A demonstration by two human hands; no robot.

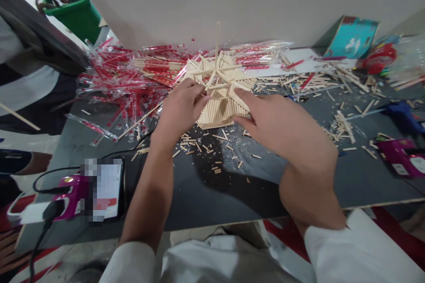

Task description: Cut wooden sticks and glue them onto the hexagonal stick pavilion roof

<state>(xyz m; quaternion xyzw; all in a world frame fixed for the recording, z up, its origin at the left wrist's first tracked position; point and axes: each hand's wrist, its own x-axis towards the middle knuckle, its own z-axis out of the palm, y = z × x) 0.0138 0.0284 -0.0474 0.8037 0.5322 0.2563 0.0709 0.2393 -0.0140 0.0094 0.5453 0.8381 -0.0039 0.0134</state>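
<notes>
A model built of thin wooden sticks stands on the dark table, with a layered base, a star-like frame on top and one upright stick. At its left side is my left hand, thumb and fingers closed together at the frame's edge; what they pinch is too small to make out. My right hand is at the model's right side, index finger touching or near the frame, thumb lower and apart from it. Nothing shows between that thumb and finger.
Plastic-wrapped red-and-wood sticks heap at the left. Cut stick pieces litter the table. A phone lies front left, a blue glue gun right, a turquoise box back right. Someone stands at the left.
</notes>
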